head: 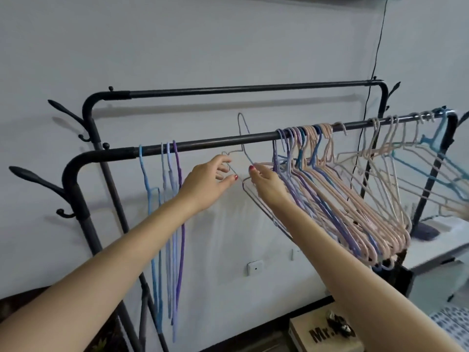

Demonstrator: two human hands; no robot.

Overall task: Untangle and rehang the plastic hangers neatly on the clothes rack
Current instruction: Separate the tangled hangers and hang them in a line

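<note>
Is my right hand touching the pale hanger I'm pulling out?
Touching. The head view shows the right hand with fingers pinched on the pale hanger just below its hook.

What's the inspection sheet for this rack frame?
Surface: front rail of black rack, back rail bare.
Job's things: four hangers hung at left; tangled bunch at right; pale hanger off the rail, hook above it.
Clutter: box on the floor.
Fingers: left hand and right hand both pinch the pale hanger.
Cables: black cord down the wall.
Surroundings: white wall, socket.
</note>
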